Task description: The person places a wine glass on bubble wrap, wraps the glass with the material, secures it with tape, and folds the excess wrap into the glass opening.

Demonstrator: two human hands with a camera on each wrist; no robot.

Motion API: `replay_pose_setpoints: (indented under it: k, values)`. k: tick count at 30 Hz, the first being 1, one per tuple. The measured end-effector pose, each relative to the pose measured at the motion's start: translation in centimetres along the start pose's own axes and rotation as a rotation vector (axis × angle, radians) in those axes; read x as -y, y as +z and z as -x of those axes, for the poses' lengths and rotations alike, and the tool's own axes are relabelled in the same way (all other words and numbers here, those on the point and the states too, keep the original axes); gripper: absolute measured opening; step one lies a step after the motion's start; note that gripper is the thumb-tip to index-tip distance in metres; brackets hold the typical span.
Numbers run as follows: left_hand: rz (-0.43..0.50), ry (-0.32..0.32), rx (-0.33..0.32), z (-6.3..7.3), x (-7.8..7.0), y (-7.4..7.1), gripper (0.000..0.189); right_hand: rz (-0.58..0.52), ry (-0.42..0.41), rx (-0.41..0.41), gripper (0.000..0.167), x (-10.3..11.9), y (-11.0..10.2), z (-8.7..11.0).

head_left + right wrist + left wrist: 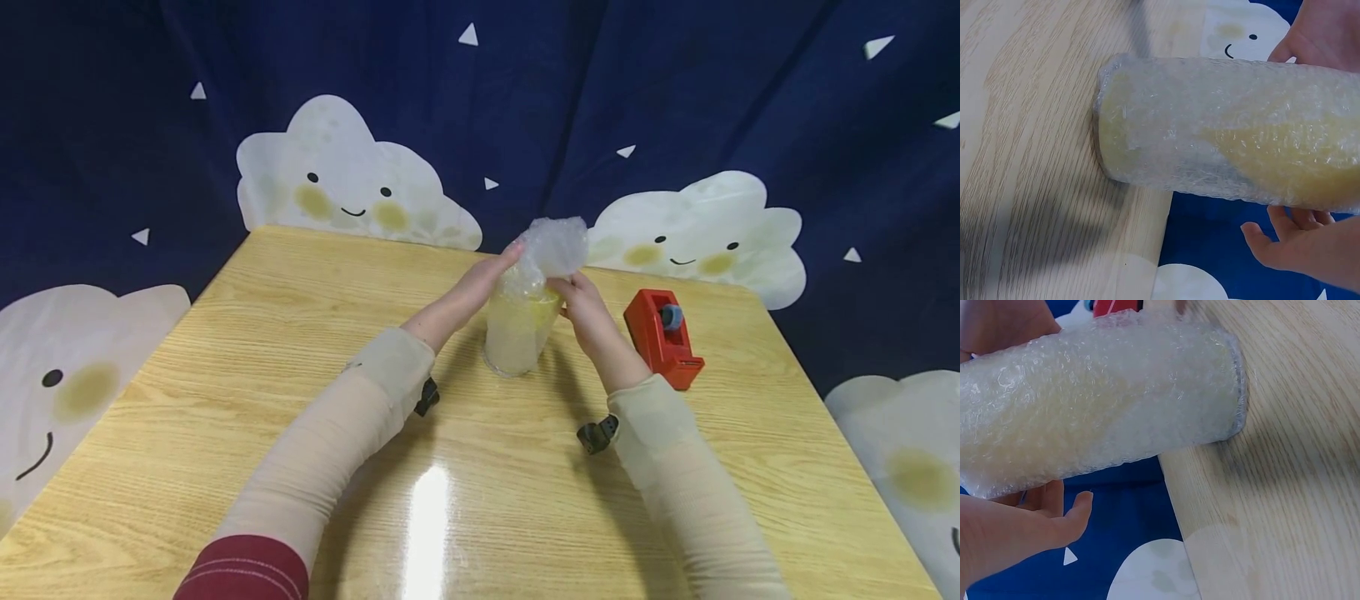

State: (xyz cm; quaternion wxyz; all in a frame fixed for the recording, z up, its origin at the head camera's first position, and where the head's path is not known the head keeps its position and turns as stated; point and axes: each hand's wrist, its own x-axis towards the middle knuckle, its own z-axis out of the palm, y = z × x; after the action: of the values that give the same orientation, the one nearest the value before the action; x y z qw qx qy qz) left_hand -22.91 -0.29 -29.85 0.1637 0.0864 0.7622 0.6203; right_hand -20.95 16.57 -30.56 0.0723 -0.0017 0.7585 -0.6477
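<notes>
A tall cylinder in clear bubble wrap (512, 332) stands on the wooden table, with something pale yellow showing through. Loose wrap (558, 246) bulges above it and leans to the right. My left hand (474, 287) holds the upper left side, its thumb up against the wrap. From the right, my right hand (588, 315) grips the upper part, thumb at the base of the loose wrap. In the left wrist view the wrapped cylinder (1116, 403) lies between both hands, its flat end at the tabletop. Some fingertips (1254, 232) of my right hand show past the wrap.
A red tape dispenser (660, 337) with a small blue-grey roll stands to the right of my right hand. The wooden table (322, 283) reaches back to a dark blue curtain (525, 100) with white clouds. Black wrist devices (597, 435) sit under both wrists.
</notes>
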Motion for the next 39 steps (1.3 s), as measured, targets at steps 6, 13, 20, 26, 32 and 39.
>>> replay_pose_setpoints:
  k: [6, 13, 20, 26, 32, 39]
  values:
    - [-0.049, 0.040, 0.026, 0.1, -0.1, 0.1, 0.057, 0.007, -0.009, -0.023, 0.038, -0.2, -0.1, -0.1]
    - [0.005, 0.056, 0.044, 0.5, -0.4, 0.3, 0.052, 0.041, 0.007, -0.014, 0.042, -0.1, -0.2, 0.1]
    - [0.015, 0.042, 0.031, 0.5, -0.3, 0.4, 0.049, 0.048, -0.003, -0.001, 0.039, -0.3, -0.2, 0.2]
    - [0.004, 0.021, 0.015, 0.5, -0.1, 0.4, 0.045, 0.049, 0.026, 0.006, 0.022, -0.5, -0.6, 0.1]
    - [0.030, 0.039, -0.002, 0.6, 0.1, 0.2, 0.042, -0.054, 0.006, 0.100, 0.025, -0.4, -0.9, 0.6]
    - [0.037, 0.093, -0.003, 0.7, 0.0, 0.2, 0.039, -0.051, -0.010, 0.170, 0.067, -0.1, -1.1, 0.6]
